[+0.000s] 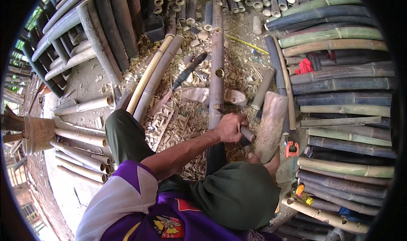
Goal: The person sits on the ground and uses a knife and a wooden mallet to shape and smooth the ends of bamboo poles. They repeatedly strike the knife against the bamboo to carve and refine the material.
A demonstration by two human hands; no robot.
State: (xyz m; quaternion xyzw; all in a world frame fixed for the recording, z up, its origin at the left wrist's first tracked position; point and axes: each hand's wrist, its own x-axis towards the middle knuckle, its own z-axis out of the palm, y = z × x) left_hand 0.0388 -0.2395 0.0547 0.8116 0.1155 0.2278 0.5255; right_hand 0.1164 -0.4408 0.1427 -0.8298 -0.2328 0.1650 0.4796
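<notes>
A long bamboo pole (216, 50) with a hole cut through its wall runs away from me between my legs. My left hand (231, 126) is wrapped round the wooden handle of a chisel (246, 133), held low over the pole's near part. The chisel's tip is mostly hidden behind my fingers. My right hand (270, 160), partly covered by my right knee, grips the narrow lower end of a pale, worn wooden mallet (271, 124). The mallet's broad head tilts upward just right of the chisel handle. A wooden block (235, 97) lies beneath the pole.
Wood chips (178, 126) cover the ground. A black-handled blade (188, 73) lies left of the pole, beside two leaning bamboo lengths (153, 73). Stacked bamboo (343, 86) lines the right side. An orange tool (291, 149) and a yellow strip (248, 45) lie nearby.
</notes>
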